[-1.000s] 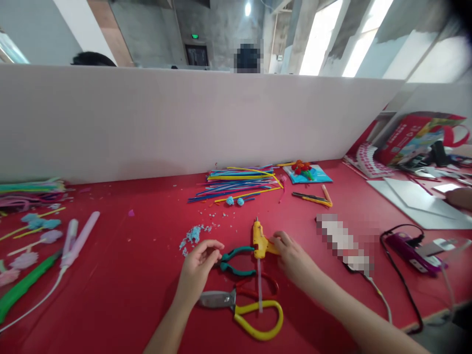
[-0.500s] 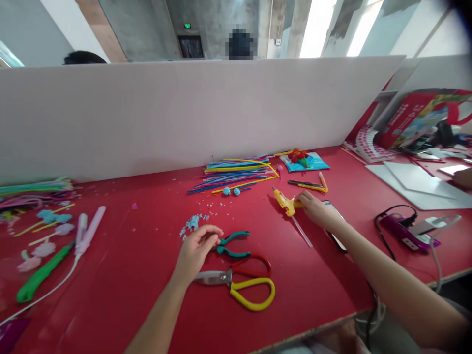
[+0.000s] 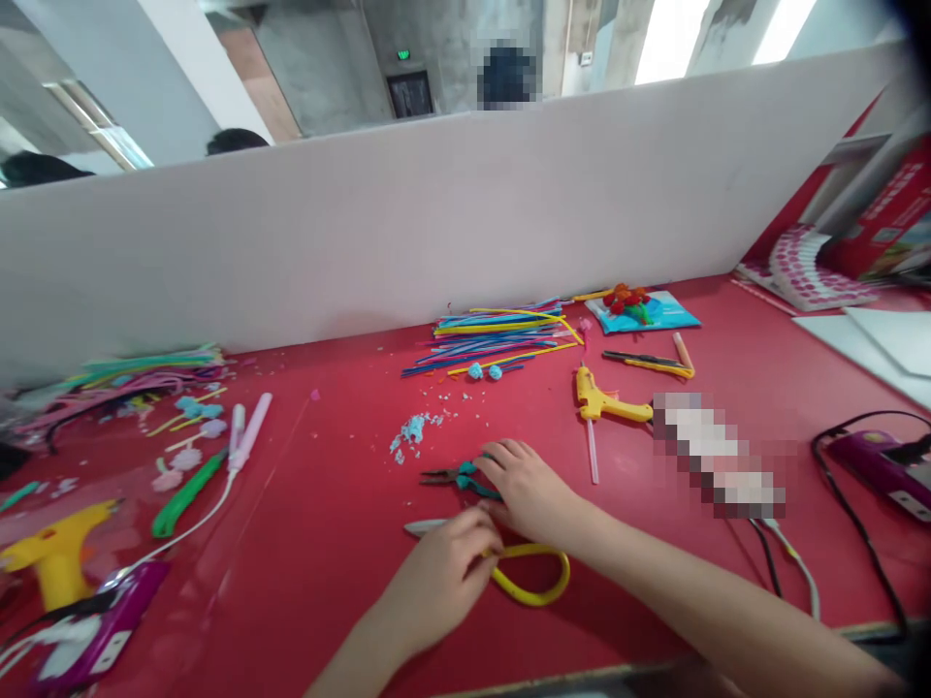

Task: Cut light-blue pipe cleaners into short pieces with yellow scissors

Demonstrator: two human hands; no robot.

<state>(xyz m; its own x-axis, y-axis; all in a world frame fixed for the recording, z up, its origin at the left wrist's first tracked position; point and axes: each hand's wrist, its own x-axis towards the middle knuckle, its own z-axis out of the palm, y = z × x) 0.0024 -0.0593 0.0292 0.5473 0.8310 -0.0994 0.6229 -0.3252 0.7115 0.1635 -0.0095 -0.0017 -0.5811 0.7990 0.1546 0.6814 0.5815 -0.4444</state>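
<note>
My right hand reaches down over the pliers, its fingers curled round their teal handles; the dark jaws point left. Just in front, my left hand is closed, thumb and fingers drawn together above the scissors. What its fingertips hold, if anything, is hidden. It covers the pivot of the scissors, with a blade tip showing at the left and the yellow handle loop at the right. Beyond the hands lie light-blue clippings and two small blue fuzzy balls.
A yellow glue gun with a clear stick lies to the right, near a purple power strip. Coloured pipe cleaners lie by the white partition. At left are another yellow glue gun and a green-handled tool.
My right hand has let go of the glue gun and moved left onto the pliers. My left hand has come nearer, over the scissors. The view has shifted left and tilted.
</note>
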